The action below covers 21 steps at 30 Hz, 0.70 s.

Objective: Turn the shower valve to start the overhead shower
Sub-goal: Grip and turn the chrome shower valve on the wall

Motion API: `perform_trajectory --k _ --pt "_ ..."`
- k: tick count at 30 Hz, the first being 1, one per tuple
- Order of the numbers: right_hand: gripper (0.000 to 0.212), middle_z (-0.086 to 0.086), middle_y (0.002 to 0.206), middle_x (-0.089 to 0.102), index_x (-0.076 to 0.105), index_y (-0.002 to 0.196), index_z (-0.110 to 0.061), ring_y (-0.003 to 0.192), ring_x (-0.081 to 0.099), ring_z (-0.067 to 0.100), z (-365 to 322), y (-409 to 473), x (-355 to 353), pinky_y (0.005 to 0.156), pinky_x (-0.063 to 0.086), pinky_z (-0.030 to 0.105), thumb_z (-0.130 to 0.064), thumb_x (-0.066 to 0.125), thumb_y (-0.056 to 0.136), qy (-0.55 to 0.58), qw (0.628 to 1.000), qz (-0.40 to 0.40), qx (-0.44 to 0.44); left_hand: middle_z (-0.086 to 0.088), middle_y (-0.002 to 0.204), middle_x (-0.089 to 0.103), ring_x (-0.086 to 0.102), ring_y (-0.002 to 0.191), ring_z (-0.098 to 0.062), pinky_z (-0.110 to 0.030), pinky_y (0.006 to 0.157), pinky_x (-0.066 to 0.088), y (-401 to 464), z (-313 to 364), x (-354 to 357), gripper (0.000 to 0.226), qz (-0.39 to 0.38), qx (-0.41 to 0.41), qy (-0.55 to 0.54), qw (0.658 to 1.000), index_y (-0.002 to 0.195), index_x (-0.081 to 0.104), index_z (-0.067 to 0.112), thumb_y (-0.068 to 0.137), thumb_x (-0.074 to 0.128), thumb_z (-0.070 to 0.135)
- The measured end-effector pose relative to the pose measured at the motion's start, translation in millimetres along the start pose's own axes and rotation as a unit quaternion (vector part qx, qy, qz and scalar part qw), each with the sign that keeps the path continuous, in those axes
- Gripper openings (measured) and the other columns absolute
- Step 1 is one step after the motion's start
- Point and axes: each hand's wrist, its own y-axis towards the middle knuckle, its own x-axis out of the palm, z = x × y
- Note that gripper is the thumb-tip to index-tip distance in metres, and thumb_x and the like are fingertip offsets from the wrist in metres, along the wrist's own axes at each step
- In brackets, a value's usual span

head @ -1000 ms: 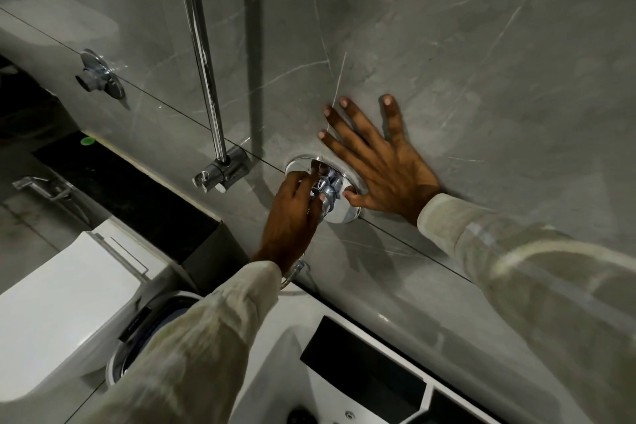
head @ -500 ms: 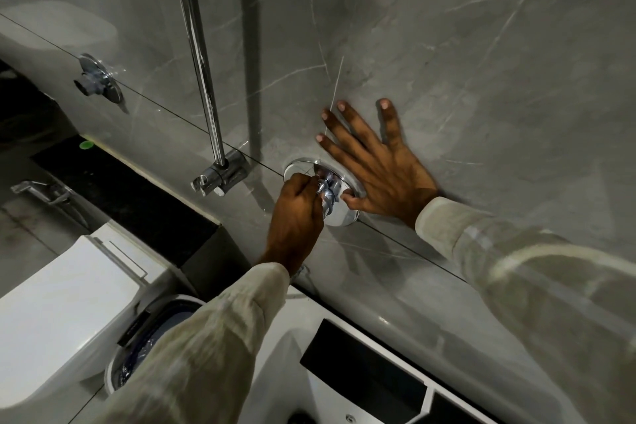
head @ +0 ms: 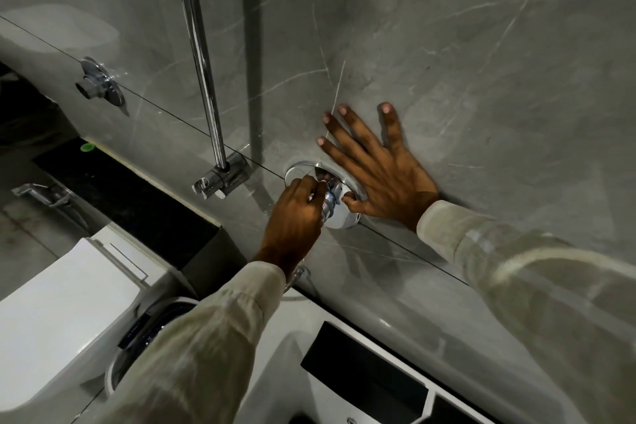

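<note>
A round chrome shower valve is set into the grey marble wall at the middle of the view. My left hand is closed around its chrome handle, covering most of it. My right hand lies flat on the wall just right of the valve, fingers spread, with the thumb touching the valve plate's edge. The overhead shower itself is out of view.
A chrome riser rail runs up the wall to a bracket left of the valve. Another chrome wall fitting sits further left. A white toilet is below left, a white fixture with a dark panel below.
My left hand has tightened and rolled over the valve handle, the fingers wrapping further round it. My right hand stays flat on the wall.
</note>
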Motion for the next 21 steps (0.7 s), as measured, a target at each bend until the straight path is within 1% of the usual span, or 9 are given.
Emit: perform_trajectory --k 3,7,9,12,15,18,21 --pt "0.114 0.021 0.185 -0.004 -0.002 0.178 -0.015 0.171 0.006 0.042 -0.1 -0.1 -1.2 0.122 -0.018 0.078 -0.088 0.019 0.092 0.006 1.000 0.000 0.001 -0.027 0.115 0.072 0.072 0.098 -0.039 -0.045 0.082 0.063 -0.1 -7.9 -0.3 0.051 -0.015 0.066 0.077 0.995 0.122 0.066 -0.008 0.078 0.085 0.009" --pt "0.116 0.021 0.185 -0.005 -0.003 0.178 -0.015 0.171 0.004 0.042 0.1 0.3 -2.6 0.122 -0.019 0.078 -0.091 0.019 0.092 0.015 1.000 -0.009 0.001 -0.024 0.114 0.070 0.070 0.099 -0.038 -0.047 0.084 0.063 1.4 -13.3 -0.3 0.037 0.015 0.151 0.155 0.976 0.122 0.061 -0.009 0.090 0.062 0.008" --pt "0.117 0.021 0.185 -0.005 -0.003 0.178 -0.015 0.171 0.004 0.042 0.2 0.4 -2.9 0.122 -0.018 0.078 -0.091 0.019 0.091 0.013 1.000 -0.011 0.000 -0.023 0.114 0.070 0.070 0.099 -0.037 -0.047 0.085 0.063 1.7 -14.0 0.2 0.033 0.026 0.172 0.175 0.969 0.120 0.063 -0.008 0.093 0.052 0.007" --pt "0.117 0.021 0.185 -0.005 -0.002 0.178 -0.016 0.171 0.004 0.042 0.2 0.6 -3.2 0.122 -0.017 0.078 -0.091 0.017 0.090 0.008 1.000 -0.012 -0.003 -0.023 0.111 0.072 0.071 0.096 -0.037 -0.047 0.083 0.063 1.7 -13.8 -1.2 0.034 0.037 0.173 0.182 0.967 0.118 0.066 -0.008 0.094 0.046 0.006" --pt "0.115 0.021 0.185 -0.005 -0.002 0.178 -0.015 0.171 0.004 0.042 0.0 1.8 -4.1 0.123 -0.015 0.078 -0.088 0.016 0.091 0.007 1.000 -0.012 -0.006 -0.023 0.115 0.073 0.072 0.096 -0.037 -0.048 0.083 0.063 0.7 -13.5 -7.0 0.038 0.046 0.171 0.188 0.966 0.120 0.067 -0.005 0.095 0.042 0.009" --pt "0.115 0.021 0.184 -0.008 -0.003 0.178 -0.015 0.171 0.002 0.042 2.1 1.8 -7.3 0.122 -0.018 0.078 -0.088 0.016 0.091 0.020 1.000 -0.022 -0.005 -0.022 0.120 0.072 0.071 0.101 -0.037 -0.049 0.084 0.060 -0.6 -13.8 -17.5 0.041 0.024 0.166 0.201 0.965 0.124 0.067 -0.001 0.098 0.039 0.013" --pt "0.120 0.023 0.184 -0.010 -0.001 0.178 -0.016 0.171 -0.003 0.045 5.0 2.6 -14.5 0.122 -0.021 0.079 -0.094 0.018 0.089 0.040 0.998 -0.039 -0.003 -0.023 0.127 0.069 0.069 0.110 -0.039 -0.052 0.089 0.058 -6.0 -15.9 -27.0 0.046 -0.009 0.148 0.189 0.971 0.130 0.063 0.000 0.100 0.036 0.021"
